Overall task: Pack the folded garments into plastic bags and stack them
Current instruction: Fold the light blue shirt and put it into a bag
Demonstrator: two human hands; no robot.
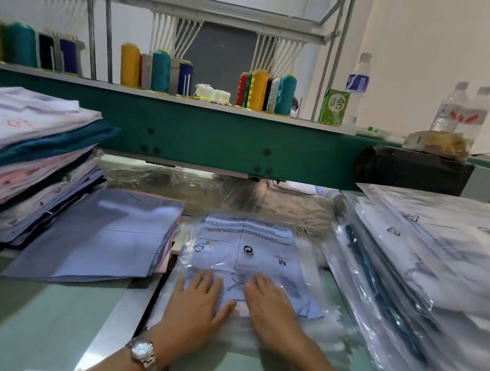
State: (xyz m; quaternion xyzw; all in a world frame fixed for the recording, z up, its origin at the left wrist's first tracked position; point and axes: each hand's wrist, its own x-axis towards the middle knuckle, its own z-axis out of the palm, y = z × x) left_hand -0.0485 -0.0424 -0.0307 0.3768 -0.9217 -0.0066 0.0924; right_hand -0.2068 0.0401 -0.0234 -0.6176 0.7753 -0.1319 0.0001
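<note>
A light-blue folded garment sits inside a clear printed plastic bag (243,248) flat on the table in front of me. My left hand (197,302) presses flat on the bag's near left part, fingers straight. Beside it, my right hand (269,309) lies flat on the near right part. A loose folded light-blue garment (109,235) lies to the left. Behind that rises a pile of unbagged folded garments (19,158). On the right stands a tall stack of bagged garments (434,270).
A green machine beam (212,139) crosses behind the work area, with thread cones (159,71) on its shelf. Bottles (461,109) and a green drink carton (333,108) stand at the right end. Loose clear plastic (174,184) lies under the beam.
</note>
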